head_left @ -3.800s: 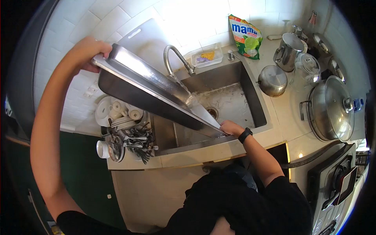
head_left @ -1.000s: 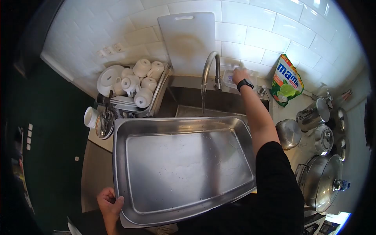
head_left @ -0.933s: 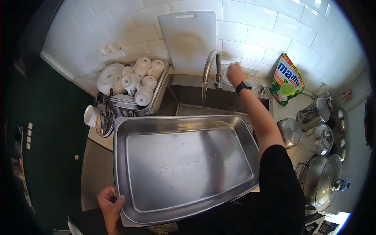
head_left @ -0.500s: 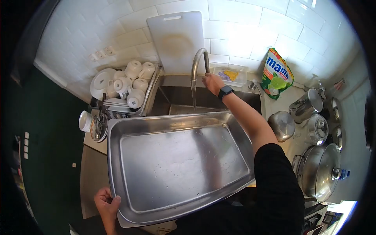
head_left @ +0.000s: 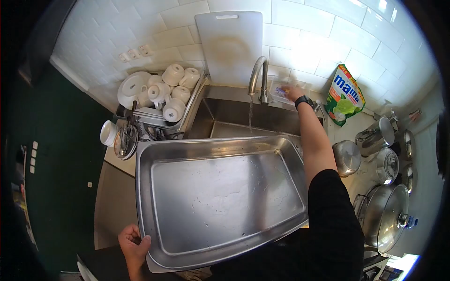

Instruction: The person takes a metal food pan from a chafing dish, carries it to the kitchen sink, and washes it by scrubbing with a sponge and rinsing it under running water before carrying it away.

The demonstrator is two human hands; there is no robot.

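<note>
A large, shallow stainless-steel pan (head_left: pixel 225 201) with drops of water on its bottom lies across the front of the sink (head_left: pixel 225 114). My left hand (head_left: pixel 135 243) grips its near left corner, thumb over the rim. Behind the sink, my right hand (head_left: pixel 294 92), with a dark watch on the wrist, reaches into a clear plastic tray (head_left: pixel 277 97). Something purple and yellow shows in that tray, partly covered by my fingers, which are too blurred to read. Water runs from the curved faucet (head_left: pixel 258 75) into the sink.
On the left, a rack holds white cups (head_left: pixel 173 93) and plates (head_left: pixel 133 89). A white cutting board (head_left: pixel 229 47) leans on the tiles. To the right stand a mama detergent pouch (head_left: pixel 344 96), an upturned steel pot (head_left: pixel 347 158), a steel pitcher (head_left: pixel 377 136) and a lidded pot (head_left: pixel 391 218).
My right hand has left the faucet and moved right to the plastic tray. The view has shifted slightly; my left hand still holds the pan's corner, and the water keeps running.
</note>
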